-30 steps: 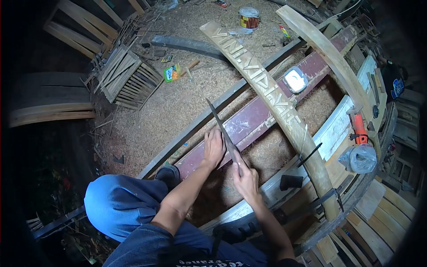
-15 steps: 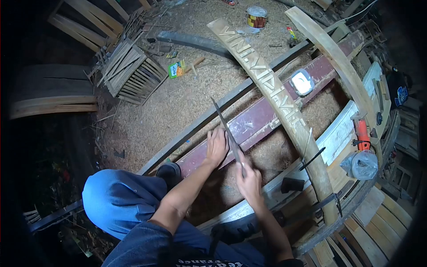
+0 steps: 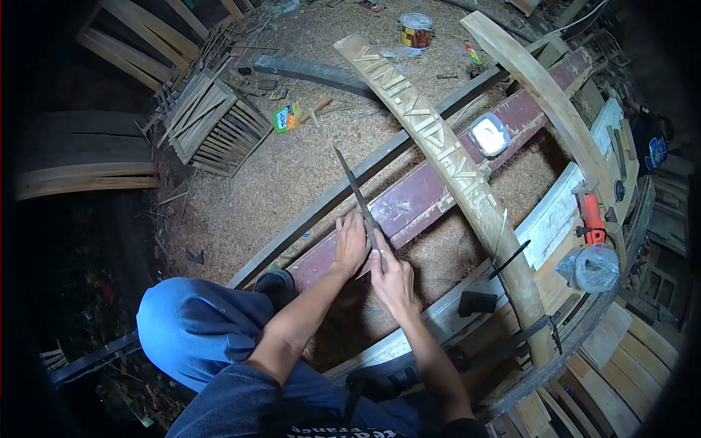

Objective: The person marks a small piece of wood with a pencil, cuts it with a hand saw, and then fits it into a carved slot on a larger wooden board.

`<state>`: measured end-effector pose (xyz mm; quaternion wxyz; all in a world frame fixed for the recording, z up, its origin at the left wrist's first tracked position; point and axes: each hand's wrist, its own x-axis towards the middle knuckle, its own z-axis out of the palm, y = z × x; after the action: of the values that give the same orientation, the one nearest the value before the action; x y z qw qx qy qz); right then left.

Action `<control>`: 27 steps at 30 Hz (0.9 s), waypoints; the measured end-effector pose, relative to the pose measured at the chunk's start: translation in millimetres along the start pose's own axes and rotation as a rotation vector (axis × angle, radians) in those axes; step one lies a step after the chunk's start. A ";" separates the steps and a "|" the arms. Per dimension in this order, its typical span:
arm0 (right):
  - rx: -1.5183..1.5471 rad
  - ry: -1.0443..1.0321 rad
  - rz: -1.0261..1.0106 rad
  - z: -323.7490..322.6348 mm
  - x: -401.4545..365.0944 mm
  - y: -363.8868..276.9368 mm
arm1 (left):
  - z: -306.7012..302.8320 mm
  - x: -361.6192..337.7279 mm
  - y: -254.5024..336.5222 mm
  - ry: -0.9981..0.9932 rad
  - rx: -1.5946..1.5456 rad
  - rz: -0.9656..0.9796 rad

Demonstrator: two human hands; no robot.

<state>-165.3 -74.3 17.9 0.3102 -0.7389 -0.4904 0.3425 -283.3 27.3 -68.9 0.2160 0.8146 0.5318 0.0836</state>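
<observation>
My right hand (image 3: 392, 281) is closed on the near end of a long, narrow dark blade (image 3: 353, 182), which tapers to a point away from me. Its edge is too small to tell whether it has teeth. Close against the blade's left side, my left hand (image 3: 351, 244) presses down on the dark red plank (image 3: 409, 202), fingers bent. Whatever lies under those fingers is hidden. A long pale curved board (image 3: 427, 135) with raised carved pieces crosses the plank to the right of my hands.
A white tub (image 3: 489, 135) stands on the plank. Another curved board (image 3: 540, 80) crosses farther right. A red power tool (image 3: 592, 217) and a plastic bag (image 3: 588, 268) lie at the right. A slatted wooden crate (image 3: 219, 131) and a paint can (image 3: 416, 31) stand on the shavings-covered ground.
My right hand has moved up and left, sliding the blade forward along its length past my left hand. My left hand has stayed almost in place on the plank.
</observation>
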 end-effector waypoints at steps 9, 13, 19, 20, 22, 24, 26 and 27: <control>0.032 -0.014 -0.014 -1.4 7.6 3.8 | 7.0 -1.7 -2.0 0.080 0.004 0.022; 0.079 0.004 -0.021 -13.9 -33.9 21.1 | 9.6 0.6 -1.5 0.173 -0.055 0.057; 0.022 -0.018 -0.010 2.3 13.1 1.4 | -0.3 3.1 -1.7 0.076 0.060 0.055; 0.032 0.018 -0.050 0.5 5.6 9.1 | 3.8 5.0 -3.3 0.090 0.042 0.054; 0.049 0.000 -0.021 -12.7 -22.7 19.4 | 2.8 0.1 -0.5 -0.008 0.022 -0.015; 0.050 0.001 -0.008 -6.8 -22.7 13.9 | 10.9 -5.6 -3.1 0.034 0.050 0.022; 0.055 0.018 -0.011 -2.8 -11.4 9.3 | 10.3 -0.8 -4.2 0.107 0.049 0.052; 0.065 0.011 -0.015 -3.7 -5.3 9.3 | 8.9 -0.9 -2.8 0.107 0.047 0.052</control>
<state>-159.0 -82.8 13.7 0.3393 -0.7266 -0.4829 0.3517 -282.7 25.0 -77.9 0.1658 0.8274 0.5229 0.1203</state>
